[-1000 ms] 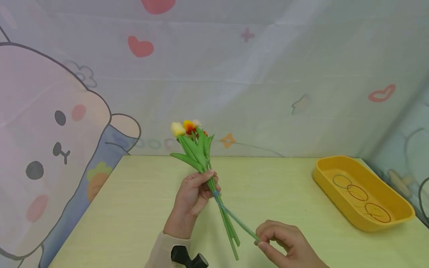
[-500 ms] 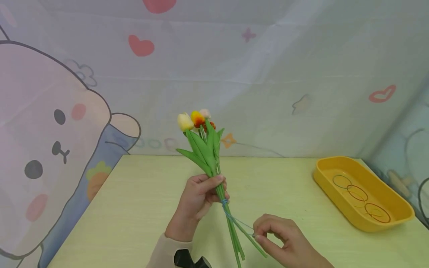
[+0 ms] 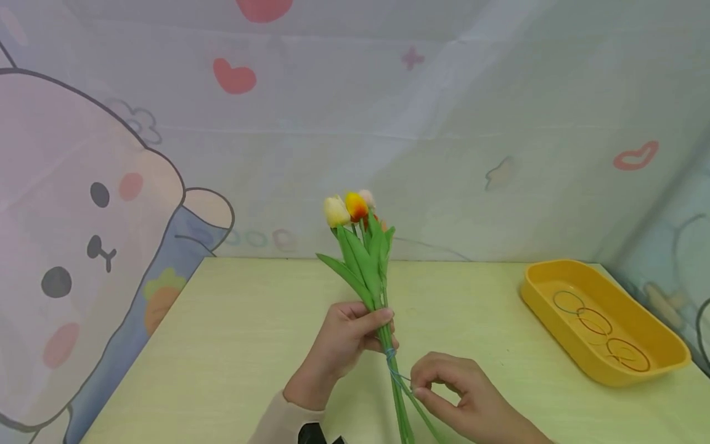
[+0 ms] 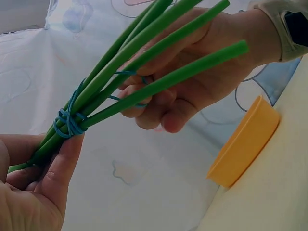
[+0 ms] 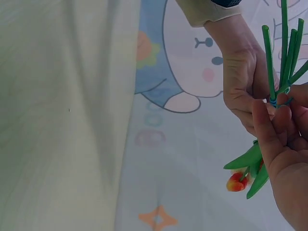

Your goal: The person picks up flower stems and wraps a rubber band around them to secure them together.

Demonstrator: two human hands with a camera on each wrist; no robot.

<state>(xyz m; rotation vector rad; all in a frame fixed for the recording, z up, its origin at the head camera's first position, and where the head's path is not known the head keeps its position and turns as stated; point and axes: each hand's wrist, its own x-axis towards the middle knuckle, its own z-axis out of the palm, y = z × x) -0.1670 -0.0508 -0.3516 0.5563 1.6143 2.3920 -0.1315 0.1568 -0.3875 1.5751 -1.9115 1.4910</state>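
Note:
My left hand (image 3: 346, 336) grips a bunch of artificial tulips (image 3: 363, 265) by the green stems, just under the leaves. The blooms are pale yellow, orange-red and pink, held upright above the table. A blue rubber band (image 4: 70, 120) is wound several times round the stems, right beside the left fingers. From that wrap a loop of the band stretches to my right hand (image 3: 460, 391), which pinches it between thumb and fingers. In the left wrist view the loop passes behind one splayed stem (image 4: 173, 82). Part of the pinch is hidden by the fingers.
A yellow tray (image 3: 660, 342) stands at the right of the pale table (image 3: 222, 345), with several coloured rubber bands (image 3: 593, 322) in it. Behind the table hangs a printed cloth (image 3: 444, 154) with a cartoon animal at the left.
The left hand has moved right and slightly down with the tulips, which stand more upright. The right hand, first out at one stem's end, has come closer to the wrap, pulling the band's loop.

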